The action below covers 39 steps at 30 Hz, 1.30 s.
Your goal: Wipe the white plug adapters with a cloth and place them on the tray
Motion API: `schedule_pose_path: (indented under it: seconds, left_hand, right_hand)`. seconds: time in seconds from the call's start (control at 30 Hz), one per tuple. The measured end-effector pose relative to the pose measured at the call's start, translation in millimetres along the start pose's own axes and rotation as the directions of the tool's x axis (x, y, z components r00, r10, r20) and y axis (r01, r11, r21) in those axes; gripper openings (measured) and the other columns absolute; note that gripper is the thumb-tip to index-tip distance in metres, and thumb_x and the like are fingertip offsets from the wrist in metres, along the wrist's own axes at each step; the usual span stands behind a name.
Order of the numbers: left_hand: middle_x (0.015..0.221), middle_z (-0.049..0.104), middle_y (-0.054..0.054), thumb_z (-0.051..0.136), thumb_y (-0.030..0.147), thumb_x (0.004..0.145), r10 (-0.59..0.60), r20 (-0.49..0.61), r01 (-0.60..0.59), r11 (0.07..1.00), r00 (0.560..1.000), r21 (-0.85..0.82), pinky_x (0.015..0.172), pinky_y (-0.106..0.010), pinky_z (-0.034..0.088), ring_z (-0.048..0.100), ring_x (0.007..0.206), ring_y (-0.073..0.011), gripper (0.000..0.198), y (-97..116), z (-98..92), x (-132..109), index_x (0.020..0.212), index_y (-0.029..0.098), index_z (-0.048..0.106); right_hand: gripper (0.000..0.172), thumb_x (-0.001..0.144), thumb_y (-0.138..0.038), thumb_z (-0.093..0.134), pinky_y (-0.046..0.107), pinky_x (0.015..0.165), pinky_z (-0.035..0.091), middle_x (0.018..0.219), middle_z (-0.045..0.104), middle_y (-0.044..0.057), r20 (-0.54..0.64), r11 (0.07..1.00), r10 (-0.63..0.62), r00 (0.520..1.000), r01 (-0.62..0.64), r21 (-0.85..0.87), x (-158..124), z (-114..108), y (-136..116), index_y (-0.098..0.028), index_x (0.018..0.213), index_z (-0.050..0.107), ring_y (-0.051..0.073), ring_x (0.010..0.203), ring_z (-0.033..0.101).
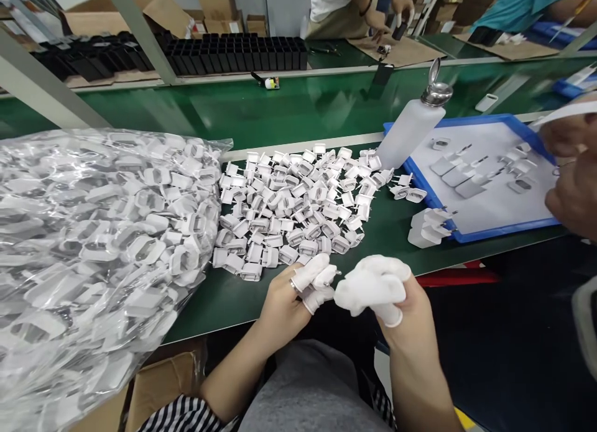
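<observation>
My left hand (284, 304), with white finger cots on its fingertips, is closed on a small white plug part (328, 275) whose metal pin points right. Close beside it, my right hand (410, 307) grips a bunched white cloth (368, 287); finger cots cover its fingertips too. A narrow gap separates the cloth from the plug part. Just beyond my hands, a heap of white plug parts (298, 202) lies on the green bench (242, 304). Several assembled white plug adapters (426, 228) stand together to the right of the heap.
A clear bag of white plug parts (107, 252) fills the left. A pump bottle (410, 130) leans by the blue-rimmed tray (508, 230) holding several adapters. Rows of black boxes (237, 54) stand behind. Another person's hand (571, 171) is at the right edge; co-workers sit opposite.
</observation>
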<state>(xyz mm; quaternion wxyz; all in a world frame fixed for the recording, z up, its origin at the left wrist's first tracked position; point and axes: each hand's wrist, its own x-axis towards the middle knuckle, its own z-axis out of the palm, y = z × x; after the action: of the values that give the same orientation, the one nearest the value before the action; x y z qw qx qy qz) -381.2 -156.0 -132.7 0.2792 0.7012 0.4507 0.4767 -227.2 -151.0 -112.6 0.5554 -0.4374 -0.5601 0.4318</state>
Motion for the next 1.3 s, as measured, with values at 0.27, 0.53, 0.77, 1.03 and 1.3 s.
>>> schedule_pose_path:
  seconds: [0.27, 0.53, 0.77, 1.03, 1.3]
  left_hand:
    - [0.061, 0.057, -0.004, 0.048, 0.01, 0.075, 0.197, -0.123, -0.172, 0.966, 0.973, 0.191, 0.051, -0.021, 0.045, 0.05, 0.057, -0.0131, 0.014, 3.9, 13.0, -2.8, 0.086, 0.011, 0.056]
    - [0.071, 0.06, -0.008, 0.05, 0.011, 0.075, 0.261, -0.075, -0.224, 0.917, 0.962, 0.329, 0.061, -0.026, 0.047, 0.053, 0.07, -0.0173, 0.02, -3.2, 10.4, -3.3, 0.095, 0.009, 0.054]
    - [0.081, 0.061, -0.003, 0.052, 0.013, 0.075, 0.033, -0.067, -0.037, 0.998, 0.997, -0.059, 0.064, -0.02, 0.048, 0.056, 0.07, -0.0121, 0.037, 1.0, 5.4, -5.7, 0.111, 0.021, 0.05]
    - [0.079, 0.06, -0.001, 0.057, 0.018, 0.073, -0.171, -0.032, 0.15, 0.927, 0.985, -0.345, 0.061, -0.018, 0.048, 0.057, 0.067, -0.0109, 0.037, 3.0, 3.6, -10.8, 0.109, 0.025, 0.054]
    - [0.085, 0.062, -0.004, 0.056, 0.019, 0.073, -0.199, -0.017, 0.185, 0.935, 0.98, -0.303, 0.064, -0.023, 0.05, 0.059, 0.071, -0.0138, 0.037, -0.1, 6.6, -11.2, 0.109, 0.022, 0.054]
  right_hand:
    - [0.024, 0.079, -0.011, 0.047, 0.027, 0.072, 0.048, 0.093, 0.049, 0.006, 0.039, 0.746, -0.449, 0.893, 0.399, -0.534, -17.6, 22.7, 13.2, -0.021, 0.099, 0.053, 0.015, 0.086, 0.052]
    - [0.039, 0.076, 0.0, 0.038, 0.02, 0.068, 0.048, 0.089, 0.05, 0.006, 0.29, 0.666, -0.311, 0.905, 0.425, -0.613, -17.3, 10.7, 2.9, -0.022, 0.106, 0.051, 0.012, 0.08, 0.054]
    - [0.028, 0.076, -0.014, 0.046, 0.026, 0.063, 0.05, 0.082, 0.06, 0.004, 0.159, 0.89, -0.26, 0.952, 0.3, -0.343, -15.6, -5.0, 7.8, -0.026, 0.098, 0.058, 0.016, 0.073, 0.059]
    - [0.022, 0.068, -0.034, 0.06, 0.026, 0.05, 0.049, 0.073, 0.063, 0.003, -0.194, 0.99, 0.11, 0.975, -0.124, -0.064, -13.8, -17.2, 16.1, -0.022, 0.086, 0.062, 0.016, 0.057, 0.06]
    - [0.014, 0.073, -0.019, 0.055, 0.029, 0.066, 0.049, 0.074, 0.063, 0.0, -0.277, 0.867, -0.352, 0.894, 0.2, -0.457, -17.1, 0.8, 11.7, -0.024, 0.084, 0.061, 0.016, 0.067, 0.06]
